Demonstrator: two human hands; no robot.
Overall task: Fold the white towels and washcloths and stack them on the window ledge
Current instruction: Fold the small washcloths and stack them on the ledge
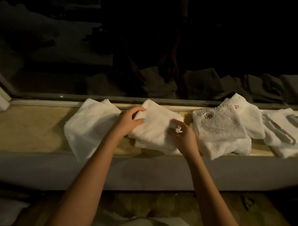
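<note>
I see the window ledge [23, 129] running across the view, bearing four lots of white linen. Far right lies a loosely folded pile [289, 131]. Left of it is a stack of embroidered towels [222, 126] with red marks. At far left lies a flat towel [88, 125]. Between these sits the folded washcloth [155, 130], overlapping the flat towel. The left grip [130, 119] curls round its far-left edge, thumb on top. The right grip [180, 135] meets its right side with fingers bent; pinching or merely touching, I cannot tell.
</note>
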